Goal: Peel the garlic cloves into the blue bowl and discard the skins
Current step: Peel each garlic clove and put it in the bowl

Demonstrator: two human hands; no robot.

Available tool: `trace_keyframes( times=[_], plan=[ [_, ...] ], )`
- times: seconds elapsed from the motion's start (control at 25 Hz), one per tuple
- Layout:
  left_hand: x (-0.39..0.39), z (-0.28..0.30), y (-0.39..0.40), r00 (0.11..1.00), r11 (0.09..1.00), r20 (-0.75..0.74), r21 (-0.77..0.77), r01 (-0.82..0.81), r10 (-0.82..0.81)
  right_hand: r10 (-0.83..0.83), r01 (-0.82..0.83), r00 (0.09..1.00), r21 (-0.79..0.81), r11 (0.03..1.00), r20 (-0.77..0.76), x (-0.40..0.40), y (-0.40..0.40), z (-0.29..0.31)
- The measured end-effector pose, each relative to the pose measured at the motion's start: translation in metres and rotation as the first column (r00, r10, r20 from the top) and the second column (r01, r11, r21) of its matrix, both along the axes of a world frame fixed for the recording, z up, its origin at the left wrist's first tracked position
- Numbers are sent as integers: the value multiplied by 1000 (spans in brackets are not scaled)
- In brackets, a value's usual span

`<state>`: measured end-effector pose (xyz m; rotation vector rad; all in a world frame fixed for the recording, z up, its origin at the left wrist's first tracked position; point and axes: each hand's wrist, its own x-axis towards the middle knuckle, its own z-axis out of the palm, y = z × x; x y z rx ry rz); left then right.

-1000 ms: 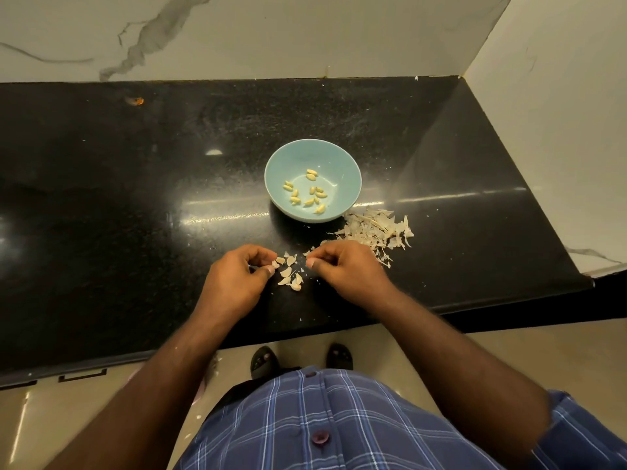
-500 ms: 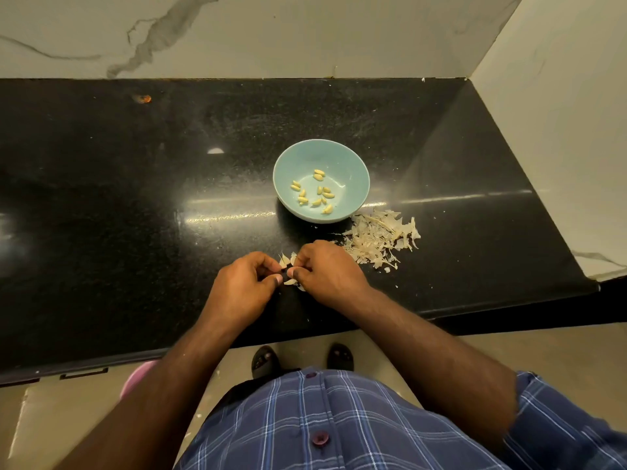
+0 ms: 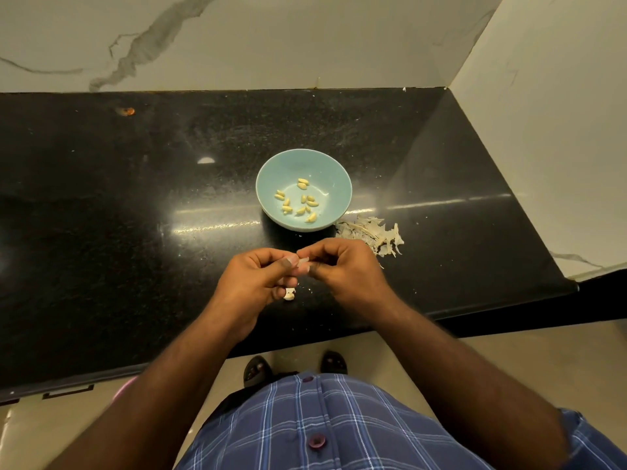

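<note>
Head view, hands: the left hand (image 3: 252, 278) and right hand (image 3: 342, 269) meet above the black counter (image 3: 135, 232), near its front edge, fingers curled, both pinching one small pale garlic clove (image 3: 303, 262) between their fingertips; held up close like this, probably so the nails can work the skin loose.
Head view, clove: mostly hidden by the fingers, so how much skin remains cannot be told.
Head view, bowl: the blue bowl (image 3: 271, 178) stands just beyond the hands, within easy reach for dropping each finished clove; about a dozen peeled cloves (image 3: 298, 200) lie scattered on its bottom.
Head view, skins: a heap of papery skins (image 3: 373, 234) lies on the counter just right of the bowl, kept apart from the peeled garlic, seemingly gathered for throwing away later.
Head view, leftovers: a pale piece (image 3: 289, 294), clove or skin, lies on the counter below the left hand.
Head view, progress: peeling looks well along; the skins are not yet discarded.
</note>
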<state>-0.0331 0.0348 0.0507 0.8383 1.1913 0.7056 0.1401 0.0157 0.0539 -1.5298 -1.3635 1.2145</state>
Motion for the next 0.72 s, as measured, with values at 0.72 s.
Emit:
trace_keyframes(
  times=[0.72],
  plan=[
    [55,-3,3,992,997,106,-16,-73,75,5,-16,993,-94,995,-117,62,7,3]
  ],
)
